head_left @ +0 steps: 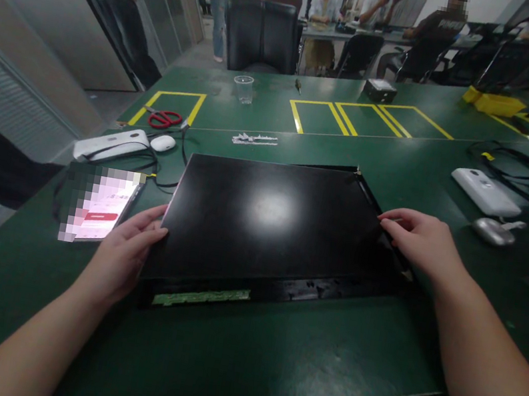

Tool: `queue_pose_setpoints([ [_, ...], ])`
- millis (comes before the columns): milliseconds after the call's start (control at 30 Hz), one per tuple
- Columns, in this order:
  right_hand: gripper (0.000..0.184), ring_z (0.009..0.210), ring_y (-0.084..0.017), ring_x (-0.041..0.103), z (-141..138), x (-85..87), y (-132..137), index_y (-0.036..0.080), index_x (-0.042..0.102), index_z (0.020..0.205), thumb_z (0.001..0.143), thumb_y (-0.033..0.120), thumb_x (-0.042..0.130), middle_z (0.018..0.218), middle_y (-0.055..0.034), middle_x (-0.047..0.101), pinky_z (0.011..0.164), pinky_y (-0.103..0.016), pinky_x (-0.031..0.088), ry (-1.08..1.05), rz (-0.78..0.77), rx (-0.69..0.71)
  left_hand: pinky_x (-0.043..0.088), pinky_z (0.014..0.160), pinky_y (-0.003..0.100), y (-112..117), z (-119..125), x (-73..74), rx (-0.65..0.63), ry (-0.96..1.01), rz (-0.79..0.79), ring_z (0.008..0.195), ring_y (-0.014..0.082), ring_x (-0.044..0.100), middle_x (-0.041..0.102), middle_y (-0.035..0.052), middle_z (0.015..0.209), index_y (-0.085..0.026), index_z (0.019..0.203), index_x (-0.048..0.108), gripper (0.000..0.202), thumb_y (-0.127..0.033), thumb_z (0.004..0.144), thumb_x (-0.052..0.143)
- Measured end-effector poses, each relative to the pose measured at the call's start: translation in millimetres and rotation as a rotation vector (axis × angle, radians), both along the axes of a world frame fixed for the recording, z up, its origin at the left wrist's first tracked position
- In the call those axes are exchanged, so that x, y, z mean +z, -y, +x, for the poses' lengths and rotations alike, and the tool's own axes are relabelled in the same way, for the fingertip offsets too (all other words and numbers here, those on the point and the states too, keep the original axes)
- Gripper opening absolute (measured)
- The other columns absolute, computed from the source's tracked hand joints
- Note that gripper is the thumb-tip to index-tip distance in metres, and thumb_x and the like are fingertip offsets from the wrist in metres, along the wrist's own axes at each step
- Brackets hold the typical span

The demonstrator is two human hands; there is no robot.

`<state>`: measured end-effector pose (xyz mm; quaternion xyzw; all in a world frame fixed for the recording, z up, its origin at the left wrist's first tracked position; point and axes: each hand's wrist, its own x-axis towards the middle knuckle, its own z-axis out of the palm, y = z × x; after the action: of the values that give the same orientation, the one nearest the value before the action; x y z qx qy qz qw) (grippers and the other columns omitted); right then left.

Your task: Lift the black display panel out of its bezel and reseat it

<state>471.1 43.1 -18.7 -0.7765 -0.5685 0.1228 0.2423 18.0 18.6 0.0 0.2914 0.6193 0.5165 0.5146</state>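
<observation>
Centrally, mid-frame: one flat black display panel [221, 211], long axis left-to-right, between left hand [126, 252], gripping its left edge, and right hand [416, 242], fingertips at its right (pinching or resting, I can't tell).

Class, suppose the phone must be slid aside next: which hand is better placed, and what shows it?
Probably the left hand: it is at the left edge of the black screen, beside the phone. The right hand is at the opposite edge, so it would have to cross the screen.

black panel [270, 226] on green table [330, 351] | left hand [121, 255]: left edge | right hand [419, 241]: right edge
</observation>
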Motion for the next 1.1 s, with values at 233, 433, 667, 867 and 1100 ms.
queue_pose_setpoints([
  [233, 0.026, 0.067, -0.028, 0.071, 0.6, -0.5, -1.1, 0.029, 0.081, 0.092, 0.080, 0.044, 0.064, 0.070, -0.0034, 0.074, 0.071, -0.043, 0.051, -0.018, -0.048, -0.028, 0.067, 0.064, 0.028, -0.3, -0.1, -1.1, -0.011, 0.035, 0.016, 0.096, 0.0320, 0.083, 0.088, 0.0043, 0.089, -0.019, 0.104, 0.080, 0.065, -0.013, 0.041, 0.092],
  [433, 0.024, 0.067, -0.028, 0.071, 2.1, -1.4, -1.5, 0.029, 0.080, 0.090, 0.081, 0.043, 0.063, 0.067, -0.0027, 0.074, 0.069, -0.042, 0.050, -0.006, -0.035, -0.008, 0.067, 0.063, 0.026, 0.3, -1.5, -0.4, -0.018, 0.050, 0.011, 0.100, 0.0331, 0.083, 0.088, 0.0059, 0.091, -0.017, 0.108, 0.079, 0.071, -0.013, 0.039, 0.093],
  [667, 0.024, 0.063, -0.028, 0.071, -1.3, 2.4, 0.0, 0.031, 0.081, 0.089, 0.080, 0.043, 0.063, 0.058, -0.0009, 0.070, 0.070, -0.043, 0.052, -0.013, -0.038, -0.022, 0.067, 0.063, 0.026, 0.1, 1.3, 1.3, -0.025, 0.045, 0.003, 0.102, 0.0344, 0.083, 0.088, 0.0062, 0.092, -0.018, 0.108, 0.079, 0.071, -0.011, 0.038, 0.091],
  [867, 0.025, 0.061, -0.027, 0.071, -0.6, 1.5, 0.0, 0.030, 0.081, 0.088, 0.079, 0.045, 0.063, 0.059, -0.0010, 0.071, 0.066, -0.041, 0.052, -0.010, -0.023, 0.001, 0.068, 0.066, 0.028, -0.1, 4.0, 5.3, 0.002, 0.003, -0.012, 0.103, 0.0348, 0.082, 0.088, 0.0063, 0.089, -0.018, 0.106, 0.079, 0.065, -0.013, 0.042, 0.089],
  [1100, 0.024, 0.063, -0.028, 0.072, -0.3, 1.5, -0.5, 0.030, 0.081, 0.089, 0.080, 0.044, 0.063, 0.060, -0.0007, 0.072, 0.071, -0.043, 0.052, -0.009, -0.044, -0.008, 0.068, 0.067, 0.028, -1.1, 3.3, 3.4, -0.001, 0.021, -0.011, 0.105, 0.0360, 0.082, 0.088, 0.0069, 0.088, -0.016, 0.110, 0.078, 0.073, -0.011, 0.038, 0.089],
])
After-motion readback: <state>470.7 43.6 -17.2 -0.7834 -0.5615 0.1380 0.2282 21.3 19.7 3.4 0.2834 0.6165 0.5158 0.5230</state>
